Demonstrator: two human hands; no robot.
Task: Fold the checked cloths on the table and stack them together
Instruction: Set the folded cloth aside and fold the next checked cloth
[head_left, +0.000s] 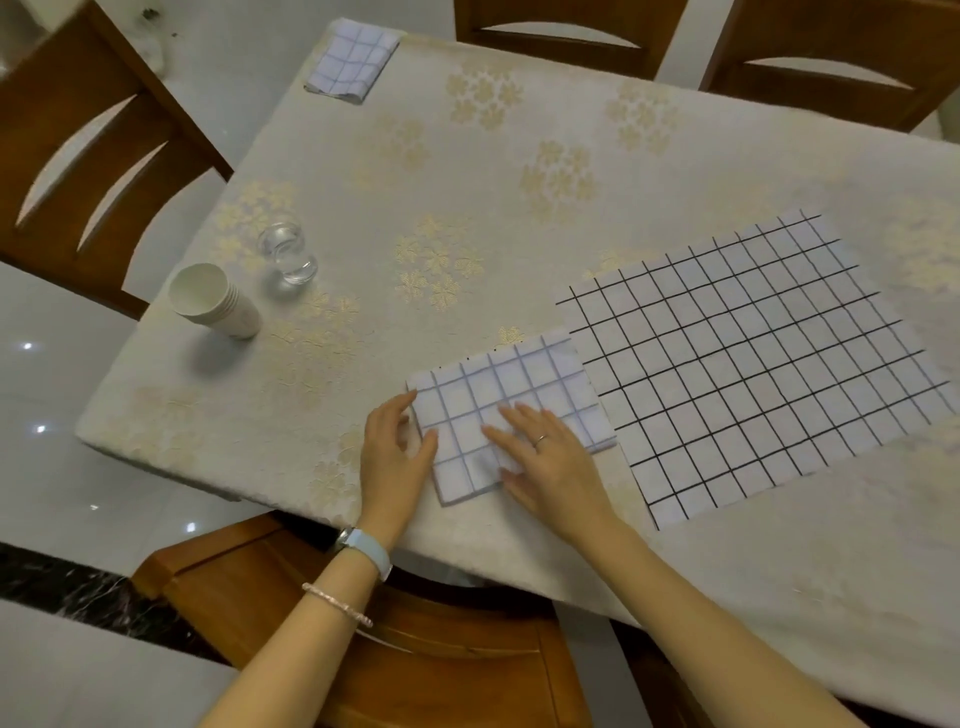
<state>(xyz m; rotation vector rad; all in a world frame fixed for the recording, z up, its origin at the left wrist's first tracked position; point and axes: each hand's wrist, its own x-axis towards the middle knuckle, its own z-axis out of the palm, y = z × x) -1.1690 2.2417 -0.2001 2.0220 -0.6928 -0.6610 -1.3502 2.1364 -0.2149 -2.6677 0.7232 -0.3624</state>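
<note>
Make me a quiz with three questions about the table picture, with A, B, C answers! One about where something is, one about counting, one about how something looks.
1. Where is the glass?
A. Beside the paper cups
B. On a chair
C. On the big cloth

2. How many checked cloths are on the table?
A. One
B. Three
C. Five

3. How is the big cloth lying?
A. Rolled up
B. Spread flat
C. Crumpled

Answers: 1 A, it stands just right of the cups. 2 B, one folded cloth lies at the far corner, one cloth under both hands, one large. 3 B, its whole grid shows, unfolded.
</note>
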